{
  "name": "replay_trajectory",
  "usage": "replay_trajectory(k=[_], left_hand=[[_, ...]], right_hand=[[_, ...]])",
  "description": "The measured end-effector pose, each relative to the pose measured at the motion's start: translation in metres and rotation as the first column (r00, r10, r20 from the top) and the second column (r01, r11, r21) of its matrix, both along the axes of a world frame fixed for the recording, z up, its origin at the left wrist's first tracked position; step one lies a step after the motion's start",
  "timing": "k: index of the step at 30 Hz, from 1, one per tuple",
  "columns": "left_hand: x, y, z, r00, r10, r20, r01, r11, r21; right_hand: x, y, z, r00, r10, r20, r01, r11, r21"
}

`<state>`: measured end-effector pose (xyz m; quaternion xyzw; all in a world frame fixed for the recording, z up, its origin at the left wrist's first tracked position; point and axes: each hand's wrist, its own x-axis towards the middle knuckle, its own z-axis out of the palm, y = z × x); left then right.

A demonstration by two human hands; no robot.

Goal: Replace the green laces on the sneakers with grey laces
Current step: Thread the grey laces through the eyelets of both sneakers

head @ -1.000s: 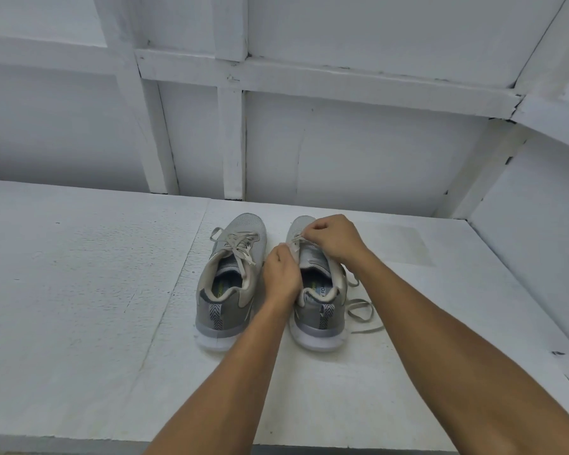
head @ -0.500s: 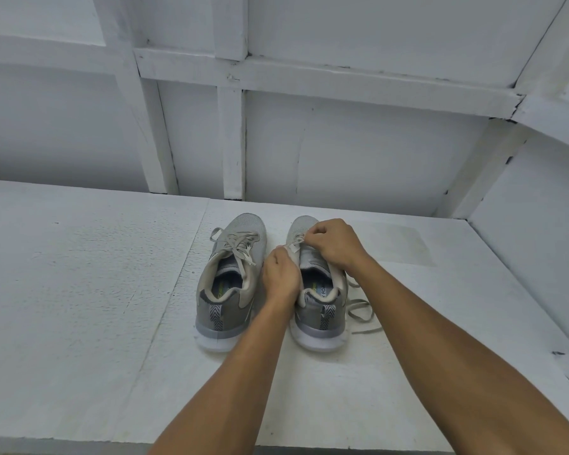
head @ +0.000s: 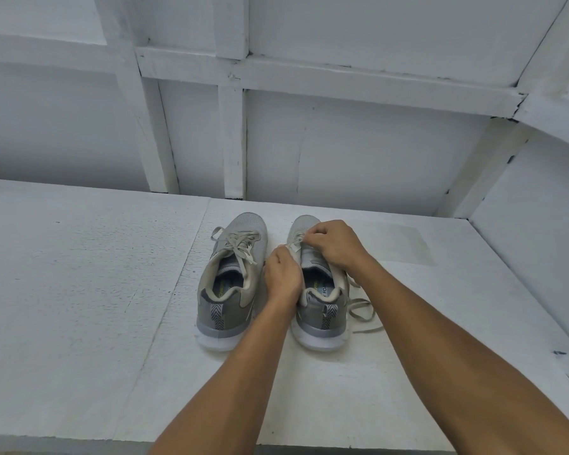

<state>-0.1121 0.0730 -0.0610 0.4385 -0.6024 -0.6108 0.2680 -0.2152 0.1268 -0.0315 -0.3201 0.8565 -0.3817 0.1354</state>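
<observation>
Two grey sneakers stand side by side on the white table, heels toward me. The left sneaker (head: 232,284) is fully laced with a pale grey lace. My left hand (head: 282,277) is closed on the inner side of the right sneaker (head: 321,310), pinching the lace there. My right hand (head: 334,244) is closed on the lace over the right sneaker's eyelets near the toe. A loose end of that grey lace (head: 363,311) trails on the table to the shoe's right. My fingers hide the lace between them.
The white table (head: 79,290) ends in a front edge near the bottom of the view. White framed wall panels (head: 234,139) rise behind the shoes, and a white side wall (head: 539,251) closes off the right.
My right hand has shifted slightly toward the toe of the right sneaker and its fingers have worked the lace. My left hand and both shoes stay where they were.
</observation>
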Motion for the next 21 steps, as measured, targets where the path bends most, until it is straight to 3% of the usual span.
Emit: replay_trajectory(k=[11,17,19,21], left_hand=[[0.0004,0.0022,0.0010,1.000,0.009,0.005,-0.009,0.999,-0.031],[-0.0004,0.0016,0.0024,0.999,-0.027,0.018,0.029,0.991,-0.127],[-0.0007,0.0003,0.0013,0.998,-0.059,0.008,0.059,0.995,-0.082],[-0.0040,-0.0045,0.0049,0.996,-0.075,-0.056,0.079,0.994,0.075]], right_hand=[[-0.0006,-0.0001,-0.0021,1.000,0.007,-0.008,-0.007,1.000,0.014],[0.0066,-0.0052,-0.0078,0.993,-0.014,-0.118,0.022,0.997,0.068],[0.0080,-0.0067,-0.0093,0.992,-0.016,-0.128,0.027,0.996,0.080],[0.0078,-0.0058,-0.0088,0.991,-0.025,-0.132,0.035,0.996,0.080]])
